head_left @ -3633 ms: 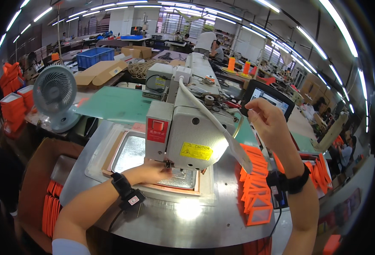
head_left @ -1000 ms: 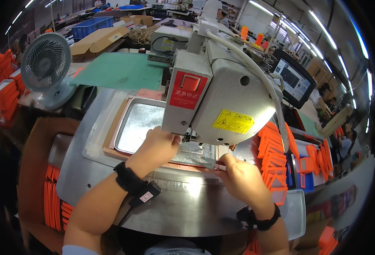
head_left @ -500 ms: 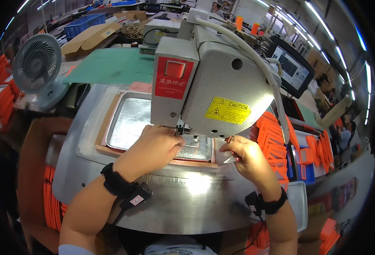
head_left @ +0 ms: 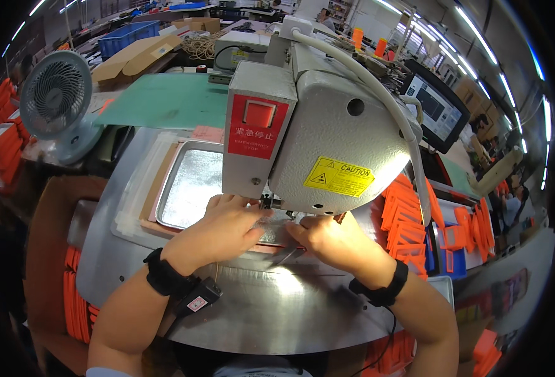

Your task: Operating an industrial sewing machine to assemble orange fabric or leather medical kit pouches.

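Two bare hands work under the head of a large grey sewing machine (head_left: 346,132), above a shiny metal worktop (head_left: 258,323). A shallow silvery tray (head_left: 192,179) lies flat beneath the machine head, which hides its far right part; the hands cover some of its near edge.

The left hand (head_left: 218,231) reaches in at the needle area, fingers bent forward and close together; whether they pinch anything cannot be told. The right hand (head_left: 333,242) is just beside it, fingers curled inward, its grip hidden. A thin grey sliver (head_left: 287,256) shows below its fingertips, too blurred to identify. Each wrist wears a black strap.

The machine head blocks the view behind the fingertips. Its front carries a red panel with a square button (head_left: 258,115) and a yellow warning label (head_left: 339,176); a pale hose (head_left: 368,78) arches down its right side. Right of the hands, orange frames (head_left: 404,217) lie overlapping near a blue bin (head_left: 455,264), with a monitor (head_left: 433,105) beyond. To the left are a cardboard box (head_left: 48,251) holding orange stacks (head_left: 76,314), a grey fan (head_left: 55,94) and a green sheet (head_left: 164,100).
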{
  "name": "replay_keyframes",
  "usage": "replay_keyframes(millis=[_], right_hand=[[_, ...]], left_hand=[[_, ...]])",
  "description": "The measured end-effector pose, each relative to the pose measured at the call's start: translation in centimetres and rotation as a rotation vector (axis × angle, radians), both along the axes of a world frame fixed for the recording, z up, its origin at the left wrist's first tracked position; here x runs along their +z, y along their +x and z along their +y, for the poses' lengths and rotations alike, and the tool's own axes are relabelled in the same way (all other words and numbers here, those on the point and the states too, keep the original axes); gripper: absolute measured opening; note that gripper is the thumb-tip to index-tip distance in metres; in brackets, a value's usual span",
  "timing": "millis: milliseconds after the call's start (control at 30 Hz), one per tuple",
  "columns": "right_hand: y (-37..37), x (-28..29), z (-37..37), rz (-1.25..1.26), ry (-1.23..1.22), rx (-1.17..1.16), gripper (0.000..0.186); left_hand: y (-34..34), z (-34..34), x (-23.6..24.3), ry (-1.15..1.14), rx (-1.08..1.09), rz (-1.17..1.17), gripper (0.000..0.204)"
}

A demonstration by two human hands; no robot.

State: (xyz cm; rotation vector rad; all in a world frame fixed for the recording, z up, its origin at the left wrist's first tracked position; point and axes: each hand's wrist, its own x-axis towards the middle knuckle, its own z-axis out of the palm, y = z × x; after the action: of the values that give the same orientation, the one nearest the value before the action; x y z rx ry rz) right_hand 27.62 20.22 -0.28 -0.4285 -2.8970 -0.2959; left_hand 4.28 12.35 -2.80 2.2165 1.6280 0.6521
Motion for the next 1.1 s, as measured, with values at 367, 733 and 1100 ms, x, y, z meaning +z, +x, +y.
replay_keyframes(millis=[367, 733, 1100], right_hand=[[12.8, 6.9, 3.7, 0.176, 0.290, -0.497, 0.047], [18.9, 10.1, 12.4, 0.278, 0.498, -0.844, 0.059], [19.3, 10.6, 13.5, 0.251, 0.472, -0.876, 0.056]], left_hand=[[0.8, -1.3, 1.3, 0.039, -0.134, 0.101, 0.048], [1.2, -1.5, 1.6, -0.028, -0.166, 0.204, 0.053], [1.4, -1.5, 1.4, 0.071, -0.194, 0.217, 0.052]])
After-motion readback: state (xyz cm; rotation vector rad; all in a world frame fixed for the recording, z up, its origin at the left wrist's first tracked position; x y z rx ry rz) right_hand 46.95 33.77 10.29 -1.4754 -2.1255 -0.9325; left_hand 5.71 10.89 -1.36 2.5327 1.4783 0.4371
